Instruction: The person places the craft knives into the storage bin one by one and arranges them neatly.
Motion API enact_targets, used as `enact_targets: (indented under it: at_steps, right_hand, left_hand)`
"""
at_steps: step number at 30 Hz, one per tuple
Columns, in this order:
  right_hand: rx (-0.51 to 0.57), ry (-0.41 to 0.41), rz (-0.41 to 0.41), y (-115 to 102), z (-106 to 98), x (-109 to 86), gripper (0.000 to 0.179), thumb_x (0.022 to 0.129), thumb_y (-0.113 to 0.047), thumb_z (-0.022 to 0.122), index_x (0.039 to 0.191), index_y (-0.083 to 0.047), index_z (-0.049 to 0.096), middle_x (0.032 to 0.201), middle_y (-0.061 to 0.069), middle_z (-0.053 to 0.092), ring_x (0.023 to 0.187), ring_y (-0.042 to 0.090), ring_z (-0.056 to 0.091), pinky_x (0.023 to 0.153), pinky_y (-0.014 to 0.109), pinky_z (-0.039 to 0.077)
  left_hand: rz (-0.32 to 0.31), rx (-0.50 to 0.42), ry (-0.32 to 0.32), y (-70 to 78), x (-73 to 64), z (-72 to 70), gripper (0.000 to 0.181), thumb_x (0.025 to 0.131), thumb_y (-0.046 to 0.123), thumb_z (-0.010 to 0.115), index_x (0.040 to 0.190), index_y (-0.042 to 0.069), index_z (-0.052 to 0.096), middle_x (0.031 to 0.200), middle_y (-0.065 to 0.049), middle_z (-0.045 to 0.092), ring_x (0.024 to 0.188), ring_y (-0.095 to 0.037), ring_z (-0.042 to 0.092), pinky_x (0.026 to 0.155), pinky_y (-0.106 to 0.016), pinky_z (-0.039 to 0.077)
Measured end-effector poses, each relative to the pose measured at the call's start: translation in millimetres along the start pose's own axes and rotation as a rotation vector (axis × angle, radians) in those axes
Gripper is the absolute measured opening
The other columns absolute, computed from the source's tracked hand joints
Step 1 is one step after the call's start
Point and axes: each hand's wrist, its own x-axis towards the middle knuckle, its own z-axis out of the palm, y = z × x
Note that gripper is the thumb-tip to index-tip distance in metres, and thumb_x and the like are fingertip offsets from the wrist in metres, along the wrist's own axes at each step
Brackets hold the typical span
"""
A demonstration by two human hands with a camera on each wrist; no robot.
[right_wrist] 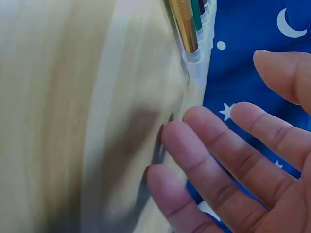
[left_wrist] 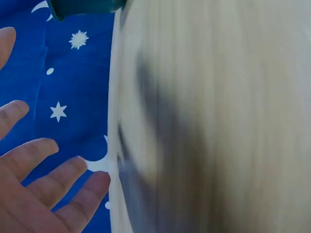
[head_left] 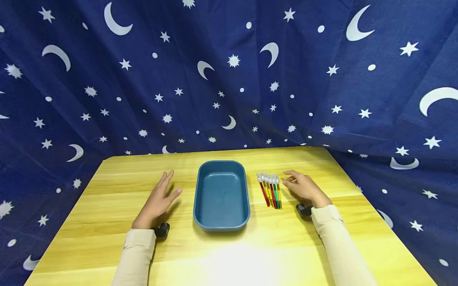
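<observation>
A row of slim craft knives point(head_left: 272, 192) with shiny red, gold and green handles lies on the table, their clear caps pointing to the far side. Just to their right is my right hand point(head_left: 303, 186), empty, fingers loosely bent and apart from the knives. The right wrist view shows a gold knurled handle point(right_wrist: 184, 24) with its translucent cap beyond the fingertips. In the middle stands a blue rectangular bin point(head_left: 222, 228) with nothing inside. My left hand point(head_left: 156, 204) hovers over the table left of the bin, fingers spread and holding nothing.
The wooden table point(head_left: 107, 222) reaches back to a dark blue curtain point(head_left: 222, 79) printed with moons and stars, which also hangs along both sides. A black wrist device point(head_left: 162, 230) sits on the left wrist, another point(head_left: 304, 210) on the right.
</observation>
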Motion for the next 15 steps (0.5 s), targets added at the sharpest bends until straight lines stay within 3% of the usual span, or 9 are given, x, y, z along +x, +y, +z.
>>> enact_targets:
  at_steps: [4, 9, 15]
  right_hand:
    - [0.042, -0.007, -0.014, 0.5, 0.3, 8.0, 0.049, 0.108, -0.013, 0.066, 0.149, 0.011, 0.055, 0.115, 0.027, 0.074, 0.102, 0.041, 0.073, 0.092, 0.059, 0.058]
    - [0.116, -0.035, -0.026, 3.9, 0.0, 16.8, 0.05, 0.104, -0.007, 0.07, 0.146, 0.015, 0.054, 0.105, 0.021, 0.073, 0.086, 0.026, 0.068, 0.076, 0.038, 0.056]
    - [0.255, -0.123, -0.012, 11.0, 0.6, 27.0, 0.055, 0.105, -0.003, 0.065, 0.151, 0.019, 0.045, 0.106, 0.02, 0.068, 0.079, 0.02, 0.061, 0.066, 0.03, 0.056]
  left_hand:
    - [-0.03, -0.074, -0.024, 1.9, 3.5, 1.2, 0.077, 0.113, 0.033, 0.06, 0.174, 0.008, 0.019, 0.177, -0.029, 0.009, 0.16, -0.055, 0.015, 0.126, -0.074, 0.016]
    - [-0.064, -0.169, -0.073, 2.3, 7.6, 3.7, 0.076, 0.114, 0.039, 0.057, 0.175, 0.016, 0.019, 0.178, -0.023, 0.018, 0.158, -0.05, 0.029, 0.126, -0.068, 0.026]
    - [-0.047, -0.32, -0.106, 0.5, 13.5, 11.0, 0.067, 0.117, 0.03, 0.053, 0.174, 0.011, 0.024, 0.172, -0.03, 0.028, 0.147, -0.052, 0.047, 0.113, -0.06, 0.051]
